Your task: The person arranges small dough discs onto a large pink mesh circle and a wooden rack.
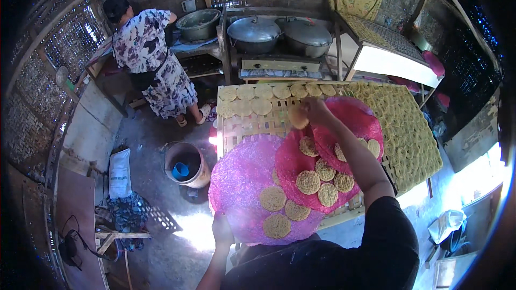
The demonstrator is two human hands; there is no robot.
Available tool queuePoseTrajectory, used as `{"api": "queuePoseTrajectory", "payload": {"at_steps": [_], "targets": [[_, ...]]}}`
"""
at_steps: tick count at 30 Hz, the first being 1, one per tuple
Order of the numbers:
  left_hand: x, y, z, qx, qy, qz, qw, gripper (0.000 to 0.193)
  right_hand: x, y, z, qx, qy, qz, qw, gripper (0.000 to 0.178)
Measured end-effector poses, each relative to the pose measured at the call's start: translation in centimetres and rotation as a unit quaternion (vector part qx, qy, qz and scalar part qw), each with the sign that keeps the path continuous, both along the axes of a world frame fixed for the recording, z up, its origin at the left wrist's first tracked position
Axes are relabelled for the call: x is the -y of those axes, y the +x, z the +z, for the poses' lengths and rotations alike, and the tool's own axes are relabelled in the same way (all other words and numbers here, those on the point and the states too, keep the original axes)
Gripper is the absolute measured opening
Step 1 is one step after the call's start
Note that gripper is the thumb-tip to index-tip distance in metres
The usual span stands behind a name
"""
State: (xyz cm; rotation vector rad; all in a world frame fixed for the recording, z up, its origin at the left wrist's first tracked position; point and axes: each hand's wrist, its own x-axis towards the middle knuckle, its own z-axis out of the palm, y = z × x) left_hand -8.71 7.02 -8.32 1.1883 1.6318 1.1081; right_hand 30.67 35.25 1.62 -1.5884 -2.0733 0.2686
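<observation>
My right hand (313,110) holds a round noodle cake (297,117) tilted over the slatted bamboo rack (251,125). Rows of pale noodle cakes (263,92) lie along the rack's far edge. My left hand (221,229) is at the near left rim of a light pink round mesh tray (244,169), gripping it; its fingertips are hidden. Several noodle cakes (272,198) rest on this tray. A darker pink mesh tray (288,156) overlaps it and carries several more cakes (308,182). Another pink tray (349,110) lies further right, partly behind my right forearm.
A second rack (403,129), densely covered with noodle cakes, adjoins on the right. Large lidded pots (253,33) stand at the back beside a basin (199,23). A person (153,59) in a patterned outfit works there. A bucket (198,174) with a blue scoop stands on the floor.
</observation>
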Motion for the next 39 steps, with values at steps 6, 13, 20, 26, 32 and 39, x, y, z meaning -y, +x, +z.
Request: {"api": "queuePoseTrajectory", "payload": {"at_steps": [6,13,20,26,32,39], "targets": [[0.2,-0.5,-0.7,-0.011,-0.025,0.008,1.0,0.033,-10.4,-2.0,-6.3,-0.399,-0.163,-0.11,0.896,0.025],[0.1,0.2,1.0,0.021,-0.055,0.008,0.998,0.033,-8.5,-2.5,-7.6,-0.014,-0.013,-0.118,0.993,0.03],[0.2,-0.2,-1.1,0.034,-0.013,0.001,0.999,0.031,6.6,-2.8,1.3,0.095,-0.194,0.125,0.968,0.017],[-0.3,-0.1,-0.7,0.05,0.004,-0.038,0.998,0.032,7.9,2.4,-4.9,0.202,-0.138,0.091,0.965,0.038],[-0.2,0.0,0.3,0.066,-0.006,-0.023,0.998,0.032,1.8,-0.1,0.2,-0.282,-0.143,-0.038,0.948,0.021],[0.1,0.0,-0.6,0.05,0.07,0.01,0.996,0.027,-3.8,-16.8,-2.6,-0.58,-0.206,0.042,0.787,0.013]]}}
